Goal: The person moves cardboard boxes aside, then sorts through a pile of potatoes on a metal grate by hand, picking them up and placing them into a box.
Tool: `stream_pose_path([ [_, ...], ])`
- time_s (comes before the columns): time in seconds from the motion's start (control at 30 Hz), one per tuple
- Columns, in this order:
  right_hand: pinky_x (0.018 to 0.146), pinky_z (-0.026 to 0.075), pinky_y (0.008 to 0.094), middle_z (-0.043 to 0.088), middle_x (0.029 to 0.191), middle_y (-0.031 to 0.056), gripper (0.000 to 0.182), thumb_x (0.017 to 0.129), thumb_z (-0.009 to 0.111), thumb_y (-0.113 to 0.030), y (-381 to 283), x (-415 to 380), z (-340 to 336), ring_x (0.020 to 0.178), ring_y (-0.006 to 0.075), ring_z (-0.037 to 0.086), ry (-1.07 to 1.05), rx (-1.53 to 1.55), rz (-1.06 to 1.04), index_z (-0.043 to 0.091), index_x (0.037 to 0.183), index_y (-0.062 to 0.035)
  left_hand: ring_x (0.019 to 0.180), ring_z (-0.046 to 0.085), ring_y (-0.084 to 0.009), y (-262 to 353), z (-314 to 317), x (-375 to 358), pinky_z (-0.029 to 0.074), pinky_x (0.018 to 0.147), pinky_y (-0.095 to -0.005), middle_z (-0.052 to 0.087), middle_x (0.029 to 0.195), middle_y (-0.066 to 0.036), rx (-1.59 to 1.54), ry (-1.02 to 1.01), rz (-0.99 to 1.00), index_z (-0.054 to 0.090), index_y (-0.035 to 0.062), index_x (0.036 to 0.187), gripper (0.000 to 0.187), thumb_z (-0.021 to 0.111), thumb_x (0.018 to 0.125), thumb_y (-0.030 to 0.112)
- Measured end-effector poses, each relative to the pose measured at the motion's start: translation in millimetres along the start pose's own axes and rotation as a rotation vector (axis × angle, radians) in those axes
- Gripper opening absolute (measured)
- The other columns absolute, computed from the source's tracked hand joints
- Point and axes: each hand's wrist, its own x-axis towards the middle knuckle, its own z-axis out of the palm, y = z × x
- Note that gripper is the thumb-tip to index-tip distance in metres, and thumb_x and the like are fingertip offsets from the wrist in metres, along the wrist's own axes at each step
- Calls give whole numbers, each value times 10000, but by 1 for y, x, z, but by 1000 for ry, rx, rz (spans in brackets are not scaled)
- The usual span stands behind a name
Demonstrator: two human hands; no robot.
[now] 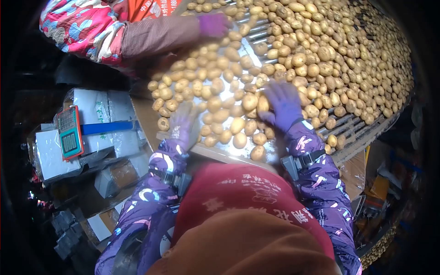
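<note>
My right hand [284, 104], in a purple glove, lies with its fingers spread over potatoes on the sorting table; its thumb side rests beside one potato [263, 104]. Blurred a little, my left hand [184, 123] is also gloved, its palm side dusty or pale, and lies flat with its fingers stretched out at the left edge of the potatoes [220, 114]. Loose potatoes lie between the two hands on the shiny metal tabletop [220, 150]. Neither hand is wrapped round a potato.
Potatoes heap on the slatted rack [364, 120] at the right. Across the table a co-worker's purple-gloved hand [214, 25] reaches over potatoes. At the left, a scale display [70, 133] stands by white boxes [94, 98]. A cardboard flap [145, 114] borders the table.
</note>
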Motion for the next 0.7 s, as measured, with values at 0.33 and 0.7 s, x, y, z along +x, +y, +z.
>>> stream_pose_path([
  [0.33,1209,97,628,304,1593,226,950,872,592,-612,-70,28,28,1498,490,160,-415,23,194,254,1583,-80,1327,507,-387,11,-19,-6,428,1074,-464,505,1457,-199,-116,-411,-188,548,107,1399,468,607,949,221],
  [0.7,1148,273,601,416,1519,201,632,820,718,-425,-38,-74,9,1364,448,397,-218,228,-69,580,1382,-173,1068,653,-297,-25,75,76,548,863,-419,633,1228,-189,-479,-539,-1,458,80,1469,571,622,950,252],
])
